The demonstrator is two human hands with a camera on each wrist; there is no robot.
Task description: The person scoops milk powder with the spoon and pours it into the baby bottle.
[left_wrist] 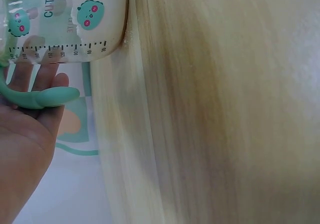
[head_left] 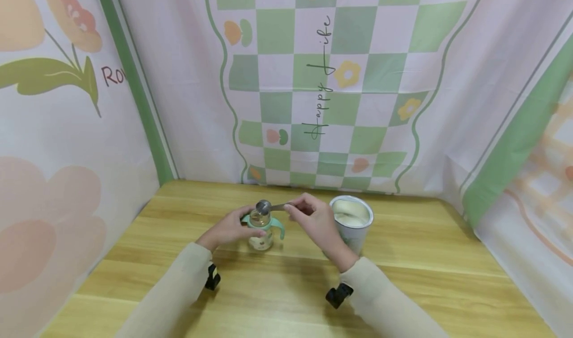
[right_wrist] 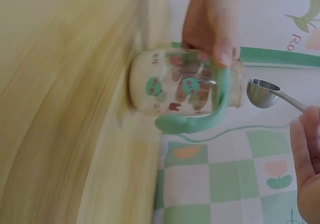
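A clear baby bottle (head_left: 261,239) with mint-green handles stands on the table, pale contents in its lower part. My left hand (head_left: 234,230) grips it near the collar, thumb across the front and fingers behind. The left wrist view shows its printed scale and one green handle (left_wrist: 42,98) beside the fingers. My right hand (head_left: 315,223) pinches the thin handle of a metal measuring spoon (right_wrist: 262,93). The spoon's round bowl is just above the bottle's open mouth, tilted toward it in the head view.
An open white tin (head_left: 351,233) with cream-coloured powder (head_left: 348,218) stands right of the bottle, partly behind my right wrist. The wooden table (head_left: 416,238) ends at a checked curtain (head_left: 309,104) at the back, with printed cloth on both sides.
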